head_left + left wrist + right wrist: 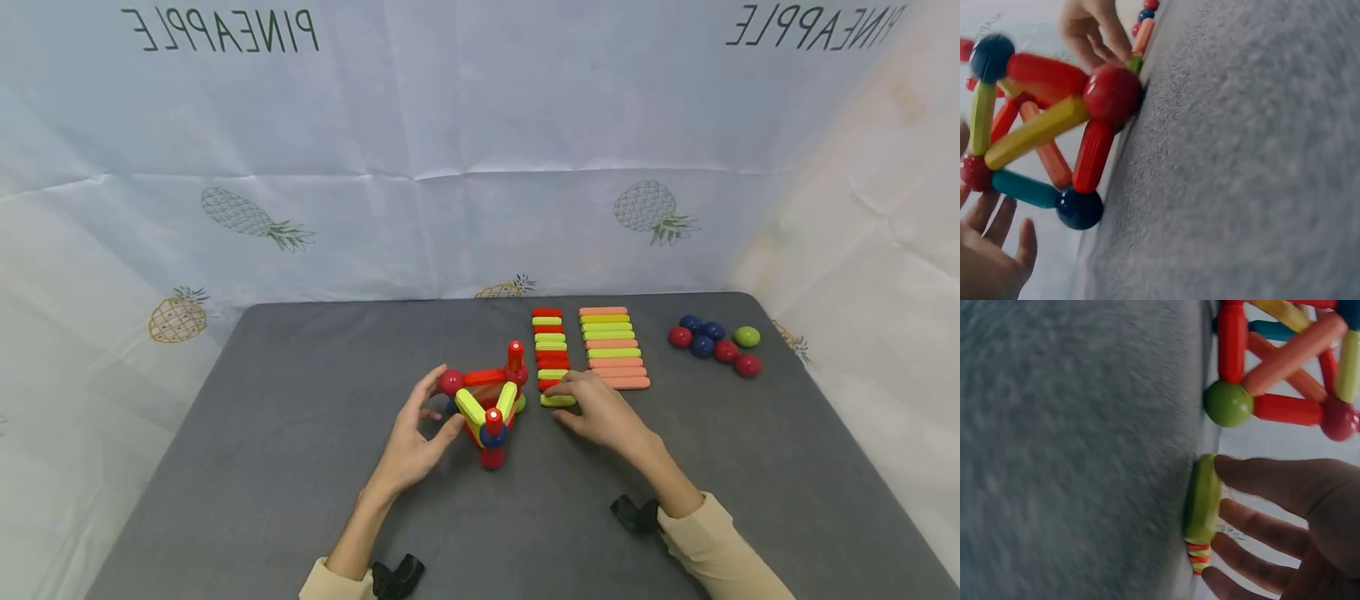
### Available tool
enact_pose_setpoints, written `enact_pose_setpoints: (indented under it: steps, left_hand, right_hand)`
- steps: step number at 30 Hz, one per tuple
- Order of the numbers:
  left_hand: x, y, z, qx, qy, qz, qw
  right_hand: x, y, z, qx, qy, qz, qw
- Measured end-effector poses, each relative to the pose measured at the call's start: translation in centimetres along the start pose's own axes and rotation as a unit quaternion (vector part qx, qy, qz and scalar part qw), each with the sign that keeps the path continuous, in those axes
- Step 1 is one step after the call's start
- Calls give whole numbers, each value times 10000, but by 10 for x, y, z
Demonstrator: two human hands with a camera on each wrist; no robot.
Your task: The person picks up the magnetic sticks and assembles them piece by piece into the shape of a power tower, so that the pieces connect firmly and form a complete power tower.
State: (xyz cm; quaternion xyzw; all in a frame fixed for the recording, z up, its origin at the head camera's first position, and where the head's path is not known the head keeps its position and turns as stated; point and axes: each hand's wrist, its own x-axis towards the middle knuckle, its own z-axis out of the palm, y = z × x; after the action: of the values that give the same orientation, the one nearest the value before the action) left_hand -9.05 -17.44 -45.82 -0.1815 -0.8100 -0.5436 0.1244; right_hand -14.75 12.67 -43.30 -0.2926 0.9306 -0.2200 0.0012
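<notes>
A construction of magnetic sticks and balls (485,378) stands mid-table, with red, yellow, teal and salmon sticks joined by red, blue and green balls. Two red sticks point up from its top. My left hand (412,446) holds its left side, thumb near a yellow-green stick and index finger at the upper red ball (975,172). The other left fingers are spread below that ball. To the right, my right hand (600,408) pinches a lime-green stick (1202,499) between thumb and fingers, at the near end of the column of short sticks.
A column of short red and lime sticks (551,346) lies beside the construction. Right of it is a column of longer salmon, yellow and lime sticks (611,342). Loose blue, red and green balls (725,351) sit farther right. A pineapple-print cloth (450,233) hangs behind the grey table (315,417).
</notes>
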Motion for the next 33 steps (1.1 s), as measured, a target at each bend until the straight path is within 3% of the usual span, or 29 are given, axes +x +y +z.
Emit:
enact_pose_setpoints:
  steps: [4,8,10,14,17,20,23,26,30,32,33]
  left_hand:
    - [1,1,-1,-88,-17,-74,9999]
    - [2,2,-4,55,-355,-60,9993]
    - [1,3,-5,84,-361,-54,9993]
    - [1,5,-4,144,-57,-29,9999]
    - [0,5,-1,216,240,-54,9995]
    - [1,6,2,308,563,-143,9978]
    - [2,7,5,400,917,-223,9947]
    - [2,8,7,468,1149,-254,9919]
    - [3,10,8,456,1156,-272,9919]
    - [3,10,7,438,1111,-265,9925]
    - [3,10,7,425,1096,-241,9928]
  right_hand:
    - [3,-2,6,-104,-58,165,9998]
    - [4,-4,9,14,-134,349,9993]
    - [5,-5,10,131,-145,421,9989]
    - [6,-5,12,286,72,455,9985]
    - [5,-4,10,536,459,493,9963]
    - [4,-6,2,1039,952,622,9881]
    - [2,-14,-13,1726,1548,753,9698]
    - [0,-27,-30,2499,2352,726,9365]
    - [2,-50,-48,3390,3240,68,8832]
    - [3,-65,-55,3665,3327,-374,8681]
    - [4,-74,-58,3749,3273,-562,8655]
